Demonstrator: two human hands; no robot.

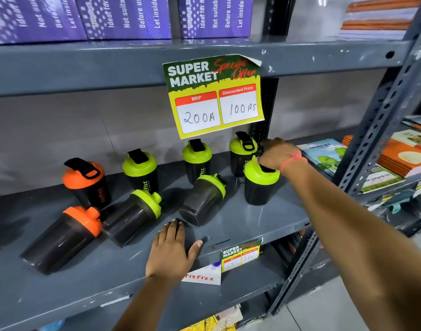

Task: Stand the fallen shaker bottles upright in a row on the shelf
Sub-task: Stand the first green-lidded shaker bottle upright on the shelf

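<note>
Grey metal shelf (264, 218) carries eight shaker bottles. Five stand upright: one orange-lidded bottle (86, 181) at left, three green-lidded bottles along the back (140, 172), and a green-lidded front bottle (259, 185) at right. Right hand (277, 152) rests on that bottle's lid, fingers closed over the cap. Three lie tipped: an orange-lidded fallen bottle (61, 237) and two green-lidded fallen bottles (133, 217). Left hand (171, 249) lies flat, palm down, on the shelf front. A price placard (214, 96) hangs above.
</note>
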